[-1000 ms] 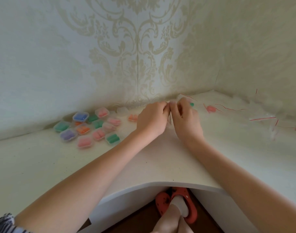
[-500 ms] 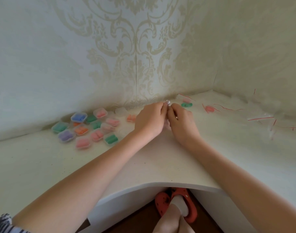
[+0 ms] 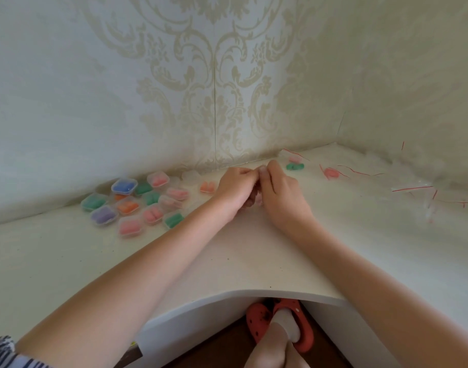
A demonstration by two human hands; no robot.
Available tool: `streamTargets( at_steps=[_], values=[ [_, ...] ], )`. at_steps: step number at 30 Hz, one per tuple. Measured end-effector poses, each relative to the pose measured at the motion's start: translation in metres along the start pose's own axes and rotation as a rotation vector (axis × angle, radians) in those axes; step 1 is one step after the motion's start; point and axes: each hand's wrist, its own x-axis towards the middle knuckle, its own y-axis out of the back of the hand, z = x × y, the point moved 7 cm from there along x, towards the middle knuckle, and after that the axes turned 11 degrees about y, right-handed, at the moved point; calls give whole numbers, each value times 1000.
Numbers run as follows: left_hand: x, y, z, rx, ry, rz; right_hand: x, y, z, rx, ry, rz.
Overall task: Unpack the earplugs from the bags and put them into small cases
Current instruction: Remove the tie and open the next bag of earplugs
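Pinching together at the fingertips, the left hand [image 3: 235, 185] and the right hand [image 3: 282, 189] meet knuckle to knuckle over the desk [image 3: 240, 248], fingers curled inward around something small and pale pink that shows only as a blur between them [image 3: 257, 199]. It is probably a little bag with an earplug pair inside, and the paired pinch looks like the grip one uses to pull a zip seal apart, though the thing itself is too hidden to name with certainty.

Just past the right hand, near the wall corner, lie a green earplug pair [image 3: 294, 166] and a pink earplug pair [image 3: 331, 172], seemingly in clear bags with red strips, waiting within reach. Further right, a heap of clear bags [image 3: 424, 193] with red seal lines sprawls along the desk; whether they are empty cannot be told.

To the left sits a cluster of small cases [image 3: 137, 201], clear-lidded and apparently closed, each showing one colour of earplugs: blue, green, purple, orange, pink. An orange earplug pair [image 3: 208, 187] lies between that cluster and the left hand. Sorting done work left and pending work right appears to keep the middle free for handling.
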Motion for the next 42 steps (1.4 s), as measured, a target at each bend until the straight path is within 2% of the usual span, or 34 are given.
streamTargets(
  at_steps=[3, 5, 8, 10, 18, 24, 29, 31, 33, 36, 38, 42],
  values=[
    [2, 2, -4, -76, 60, -22, 1, -5, 1, 61, -17, -71],
    [3, 2, 3, -25, -49, -5, 2, -7, 5, 146, -89, -90],
    [-3, 1, 14, 150, -247, 67, -1, -12, 13, 404, -304, -83],
    [-7, 0, 18, 190, -309, 91, -4, -14, 13, 534, -389, -82],
    [-17, 3, 26, 341, -415, 222, -4, -6, 11, 571, -365, 51],
    [-18, 2, 22, 440, -367, 275, -1, -10, 11, 310, -229, -7],
    [-14, 3, 19, 352, -359, 249, 0, -14, 10, 328, -201, -38],
    [-13, 2, 20, 371, -361, 251, 1, -9, 9, 241, -154, -19],
    [-15, 0, 22, 453, -367, 257, 3, -3, 7, 77, -67, -18],
    [-21, -1, 29, 706, -439, 344, 4, 3, -3, -168, 47, -71],
    [-25, 2, 34, 811, -469, 403, 7, 14, -9, -270, 142, -10],
    [-24, 5, 33, 879, -490, 421, 7, 12, 9, -183, 45, -100]
  ],
)
